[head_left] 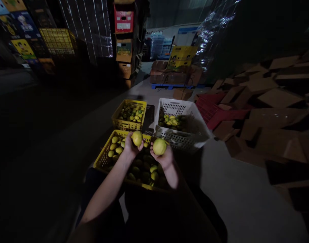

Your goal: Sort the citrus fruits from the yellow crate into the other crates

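One round yellow fruit (137,138) is held in the left hand (129,147), and a second fruit (159,146) is cupped in the right hand (166,158), both above the near yellow crate (101,158) of loose fruit (154,176). Beyond, more fruit (136,117) is contained in a far yellow crate (126,126) and a white crate (199,125).

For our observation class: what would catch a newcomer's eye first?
A round yellow fruit in the left hand and another fruit in the right hand stand out above a yellow plastic crate. A white plastic crate stands beyond it, to the right. Brown cardboard boxes lie heaped far right.
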Demonstrator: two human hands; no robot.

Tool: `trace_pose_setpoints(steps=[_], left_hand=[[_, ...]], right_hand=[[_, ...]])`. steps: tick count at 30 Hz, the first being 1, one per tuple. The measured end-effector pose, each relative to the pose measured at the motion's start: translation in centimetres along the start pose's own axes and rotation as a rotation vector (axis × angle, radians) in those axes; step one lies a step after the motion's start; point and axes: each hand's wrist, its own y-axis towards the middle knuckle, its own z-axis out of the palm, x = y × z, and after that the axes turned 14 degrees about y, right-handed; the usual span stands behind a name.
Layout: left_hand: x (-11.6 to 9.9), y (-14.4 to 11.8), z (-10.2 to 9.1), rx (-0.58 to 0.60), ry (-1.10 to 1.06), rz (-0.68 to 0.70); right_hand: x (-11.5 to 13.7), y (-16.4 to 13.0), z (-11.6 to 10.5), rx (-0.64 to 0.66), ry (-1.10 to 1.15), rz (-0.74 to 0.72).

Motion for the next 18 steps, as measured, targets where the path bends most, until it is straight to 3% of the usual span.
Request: trace_pose_setpoints(steps=[3,12,15,18], left_hand=[[-0.1,-0.1,-0.1,0.014,-0.014,-0.040],[-0.1,0.2,-0.1,-0.019,-0.109,0.043],[-0.4,-0.4,0.0,0.023,-0.068,0.065],[-0.9,-1.1,-0.2,0.166,-0.030,0.083]], right_hand=[[-0.1,-0.6,1.0,-0.118,-0.009,0.053],[-0.7,-0.7,1.5,-0.138,-0.011,0.098],[-0.5,-0.8,1.6,-0.019,0.025,0.084],[-0.1,-1.1,1.7,0.128,0.069,0.016]])
